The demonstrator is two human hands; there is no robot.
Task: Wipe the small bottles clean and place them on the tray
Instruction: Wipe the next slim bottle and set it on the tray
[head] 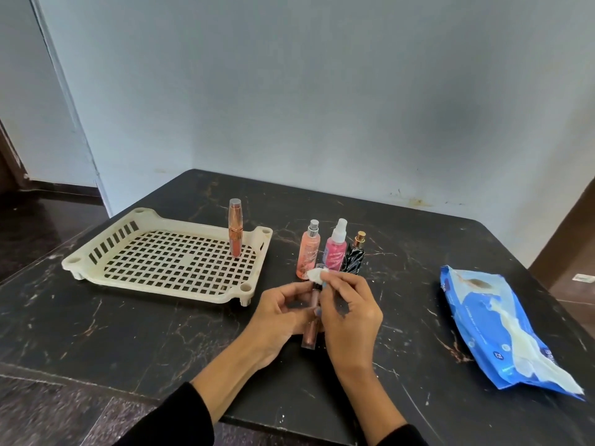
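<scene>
My left hand (277,312) grips a slim brown tube bottle (309,334) just above the table. My right hand (349,309) pinches a small white wipe (317,274) against the tube's upper end. A cream slotted tray (96,252) lies at the left, with one rose-gold tube (235,230) standing upright in its far right part. Behind my hands stand a peach spray bottle (308,251), a pink spray bottle (336,251) and a black bottle with a gold cap (355,255).
A blue pack of wet wipes (489,326) lies at the right, a wipe hanging out of its opening. The dark marble table (128,333) meets a pale wall behind; its front edge runs below my forearms.
</scene>
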